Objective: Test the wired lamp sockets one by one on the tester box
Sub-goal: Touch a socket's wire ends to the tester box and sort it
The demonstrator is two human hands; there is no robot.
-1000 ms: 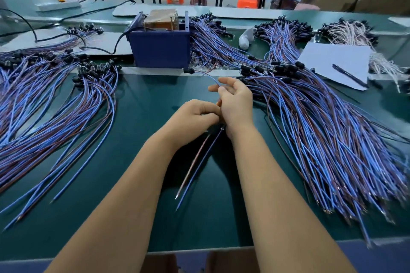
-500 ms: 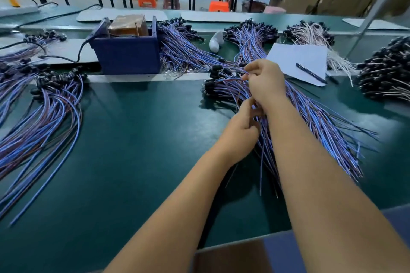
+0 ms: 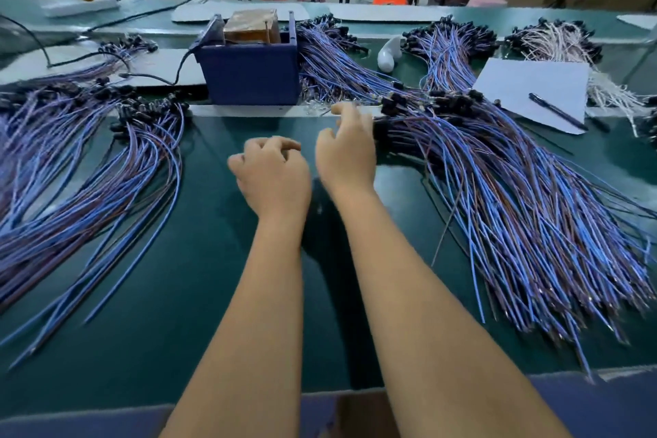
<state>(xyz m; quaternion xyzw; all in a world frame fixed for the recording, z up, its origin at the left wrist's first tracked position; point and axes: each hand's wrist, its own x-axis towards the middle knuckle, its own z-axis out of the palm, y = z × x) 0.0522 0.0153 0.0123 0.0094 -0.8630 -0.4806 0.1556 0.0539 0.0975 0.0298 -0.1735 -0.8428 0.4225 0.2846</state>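
Beside the right grip (image 3: 346, 149), touching its fingertips, lies the socket bundle (image 3: 497, 195).

Tester box (image 3: 250, 78) between, seemingly, two socket piles (image 3: 497, 188).

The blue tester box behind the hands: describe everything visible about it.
The tester box is an open-topped, dark blue bin that looks like plastic, standing upright at the far side of the green table. A brown block wrapped in glossy film sits inside, rising above the rim. A black cable runs to its left side. Bundles of blue and brown wires lie against its right side. Neither hand touches it.
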